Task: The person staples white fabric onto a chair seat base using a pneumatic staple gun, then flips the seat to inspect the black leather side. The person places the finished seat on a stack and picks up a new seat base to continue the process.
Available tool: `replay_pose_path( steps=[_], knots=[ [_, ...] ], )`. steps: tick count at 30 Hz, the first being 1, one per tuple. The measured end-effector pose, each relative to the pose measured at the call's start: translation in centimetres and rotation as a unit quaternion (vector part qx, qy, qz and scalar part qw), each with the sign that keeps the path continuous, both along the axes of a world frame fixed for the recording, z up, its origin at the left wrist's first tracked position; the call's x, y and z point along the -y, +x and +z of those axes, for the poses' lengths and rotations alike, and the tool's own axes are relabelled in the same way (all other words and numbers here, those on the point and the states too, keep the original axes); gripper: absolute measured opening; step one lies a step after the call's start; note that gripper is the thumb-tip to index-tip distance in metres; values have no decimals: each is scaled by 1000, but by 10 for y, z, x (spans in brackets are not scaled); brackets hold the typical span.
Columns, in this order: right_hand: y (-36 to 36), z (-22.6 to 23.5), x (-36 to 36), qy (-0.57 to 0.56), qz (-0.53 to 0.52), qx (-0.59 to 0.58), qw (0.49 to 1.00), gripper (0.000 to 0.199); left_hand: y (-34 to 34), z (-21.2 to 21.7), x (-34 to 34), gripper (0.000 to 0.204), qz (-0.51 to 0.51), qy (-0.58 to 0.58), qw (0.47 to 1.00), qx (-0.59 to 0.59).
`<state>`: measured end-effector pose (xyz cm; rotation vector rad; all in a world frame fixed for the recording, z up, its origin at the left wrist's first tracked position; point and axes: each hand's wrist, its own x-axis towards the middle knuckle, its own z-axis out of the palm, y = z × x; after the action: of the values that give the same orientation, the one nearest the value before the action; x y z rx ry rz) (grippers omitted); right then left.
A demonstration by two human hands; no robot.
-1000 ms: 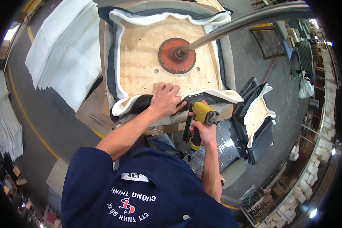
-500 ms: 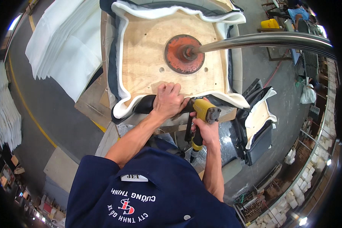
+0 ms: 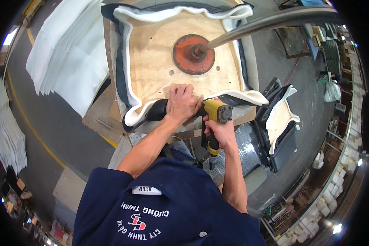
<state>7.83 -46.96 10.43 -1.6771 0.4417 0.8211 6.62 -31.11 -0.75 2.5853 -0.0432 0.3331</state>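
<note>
A pale plywood seat board (image 3: 151,49) lies underside up, with white padding (image 3: 129,33) and black cover material (image 3: 156,110) around its edges. Along the near edge, my left hand (image 3: 183,103) has its fingers curled over the folded black cover, pressing it onto the wood. My right hand (image 3: 221,132) is wrapped round the handle of a yellow and black staple gun (image 3: 218,110). The gun's nose is at the folded cover, just right of my left fingers; its tip is hidden. A round orange-red press plate (image 3: 192,53) on a metal rod (image 3: 266,22) rests on the board's middle.
White padding sheets (image 3: 65,53) are stacked at left, with another pile (image 3: 6,127) farther out. A second padded panel with black cover (image 3: 281,119) stands at right, near plastic-wrapped material (image 3: 242,143). A yellow line (image 3: 33,123) runs along the grey floor.
The view has shifted slightly, moving the board a little left and up. My hands and the staple gun sit slightly farther over the near edge. Both grips stay the same.
</note>
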Motion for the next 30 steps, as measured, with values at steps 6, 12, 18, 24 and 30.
replay_pose_path(
  steps=[6, 12, 18, 24, 30],
  knots=[
    [-28, -10, 30, 39, -59, 33, 997, 89, 0, 8, -30, 38, -128, -63, 990, -24],
    [-21, -9, 34, 65, -55, 32, 996, 91, 6, 1, -26, 40, -168, 13, 986, 20],
    [-12, -7, 23, 58, -18, 16, 998, 91, 2, -6, -15, 36, -66, 21, 996, 58],
    [0, 5, 7, 18, 34, -14, 999, 90, -2, -5, -13, 32, -39, 7, 998, 43],
    [4, 3, -7, -46, 56, -3, 997, 87, 4, -7, -8, 28, -32, -11, 999, 31]
  ],
)
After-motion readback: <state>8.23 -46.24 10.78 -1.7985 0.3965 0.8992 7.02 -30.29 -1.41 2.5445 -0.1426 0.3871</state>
